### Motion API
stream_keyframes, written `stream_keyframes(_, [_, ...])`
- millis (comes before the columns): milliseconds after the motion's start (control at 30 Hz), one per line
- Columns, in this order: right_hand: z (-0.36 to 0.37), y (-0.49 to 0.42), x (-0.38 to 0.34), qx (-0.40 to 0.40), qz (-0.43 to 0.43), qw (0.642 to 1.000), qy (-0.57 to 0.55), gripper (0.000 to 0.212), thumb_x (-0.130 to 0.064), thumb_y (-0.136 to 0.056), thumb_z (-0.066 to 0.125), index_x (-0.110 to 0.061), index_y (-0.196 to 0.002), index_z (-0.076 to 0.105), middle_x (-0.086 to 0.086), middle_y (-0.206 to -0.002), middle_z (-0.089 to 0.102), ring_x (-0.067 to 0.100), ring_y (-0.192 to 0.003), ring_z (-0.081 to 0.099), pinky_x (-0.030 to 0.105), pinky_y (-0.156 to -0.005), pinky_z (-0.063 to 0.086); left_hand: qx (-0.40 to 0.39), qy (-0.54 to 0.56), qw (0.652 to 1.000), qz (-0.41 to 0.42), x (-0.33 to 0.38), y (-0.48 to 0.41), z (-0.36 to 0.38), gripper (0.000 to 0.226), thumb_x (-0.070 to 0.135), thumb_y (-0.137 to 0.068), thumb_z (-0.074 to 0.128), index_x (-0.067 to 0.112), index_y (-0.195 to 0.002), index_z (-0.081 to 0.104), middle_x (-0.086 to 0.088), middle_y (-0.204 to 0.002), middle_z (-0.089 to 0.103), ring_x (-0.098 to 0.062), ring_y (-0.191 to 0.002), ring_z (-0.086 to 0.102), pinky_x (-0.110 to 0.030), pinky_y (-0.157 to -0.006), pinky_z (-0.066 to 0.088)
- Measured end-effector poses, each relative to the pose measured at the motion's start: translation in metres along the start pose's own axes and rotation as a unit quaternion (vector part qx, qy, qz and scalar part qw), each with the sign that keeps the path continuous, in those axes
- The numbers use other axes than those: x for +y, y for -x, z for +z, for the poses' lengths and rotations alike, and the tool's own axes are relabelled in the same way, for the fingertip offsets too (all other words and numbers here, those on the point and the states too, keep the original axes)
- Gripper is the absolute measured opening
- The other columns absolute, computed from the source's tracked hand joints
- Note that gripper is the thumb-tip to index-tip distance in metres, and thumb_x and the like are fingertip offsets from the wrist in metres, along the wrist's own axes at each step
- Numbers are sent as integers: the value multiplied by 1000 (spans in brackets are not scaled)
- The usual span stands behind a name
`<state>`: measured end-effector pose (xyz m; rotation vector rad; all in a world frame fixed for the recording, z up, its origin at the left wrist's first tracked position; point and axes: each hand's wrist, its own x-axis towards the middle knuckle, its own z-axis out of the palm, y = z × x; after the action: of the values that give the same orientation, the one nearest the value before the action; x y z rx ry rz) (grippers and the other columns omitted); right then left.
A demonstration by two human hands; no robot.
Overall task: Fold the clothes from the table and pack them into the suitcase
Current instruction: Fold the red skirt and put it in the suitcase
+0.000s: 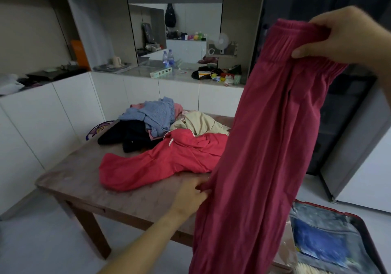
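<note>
Maroon trousers [260,146] hanging upright, held aloft

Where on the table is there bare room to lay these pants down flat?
Bare table runs along the near edge, in front of the red garment, up to the left hand; a narrower strip lies left of the dark clothes. The far half is crowded: blue knit, beige piece. The right side is hidden behind the pants.
</note>
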<state>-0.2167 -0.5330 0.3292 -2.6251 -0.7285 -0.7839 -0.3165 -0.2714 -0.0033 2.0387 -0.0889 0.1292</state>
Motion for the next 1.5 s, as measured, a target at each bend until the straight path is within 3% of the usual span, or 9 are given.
stream_keyframes(167, [-4,2,14,-3,66,998,1,64,-62,-62,71,-14,-103,64,6,-86,57,29,-89,57,34,-80,41,77,90,992,-40,-10,-2,-34,12,27,-74,73,21,-83,67,9,-74,66,2,-69,56,-20,-69,46])
stream_keyframes(300, [4,5,29,-40,98,994,0,117,-102,-15,41,-20,-96,64,6,-84,60,28,-83,57,38,-81,48,113,209,969,-68,-18,2,-76,8,10,-87,66,14,-94,66,3,-81,70,-15,-79,60,-28,-74,50])
stream_keyframes(400, [21,3,39,-67,120,991,-8,97,-86,-38,59,-13,-102,66,11,-90,61,27,-84,56,37,-84,48,176,198,964,-40,-20,-4,-105,23,18,-84,69,10,-105,65,-9,-97,69,-20,-89,60,-38,-87,47])
stream_keyframes(533, [49,-8,58,-88,127,988,3,58,-52,-69,71,-6,-105,65,9,-87,57,26,-83,53,33,-78,42,195,157,968,3,-8,-26,-143,14,9,-91,58,9,-104,65,-3,-92,67,-8,-82,60,-16,-76,48])
stream_keyframes(700, [59,-29,68,-75,131,988,27,61,-56,-69,68,-8,-107,64,9,-88,55,26,-84,51,35,-79,43,84,114,989,-34,-6,-73,-174,12,13,-90,60,12,-100,67,-2,-93,71,-12,-85,64,-22,-78,49])
stream_keyframes(867, [46,-68,81,-62,129,984,102,102,-101,-37,38,-22,-98,61,7,-86,57,33,-87,55,42,-83,45,-8,111,992,-58,-6,-129,-157,16,17,-89,62,15,-104,67,-3,-97,73,-17,-89,68,-26,-74,51])
stream_keyframes(1000, [54,-98,101,-20,130,962,238,65,-68,-76,57,-15,-113,57,19,-111,60,42,-104,54,53,-93,38,-84,67,992,-69,-14,-180,-134,6,12,-91,61,13,-93,66,3,-82,71,-6,-72,65,-18,-60,50])
stream_keyframes(1333, [170,-104,147,-134,157,933,295,38,-50,-93,44,-22,-119,49,12,-119,59,29,-113,56,57,-111,11,-241,-172,950,-103,-90,-269,-75,8,20,-88,65,19,-85,57,3,-73,53,-11,-62,52,-19,-49,47])
stream_keyframes(1500, [217,-107,180,-191,166,929,270,40,-50,-95,40,-24,-125,45,7,-121,57,25,-115,55,57,-112,10,-248,-201,946,-53,-55,-330,-45,18,28,-77,76,19,-85,63,5,-78,64,-12,-74,61,-33,-77,52])
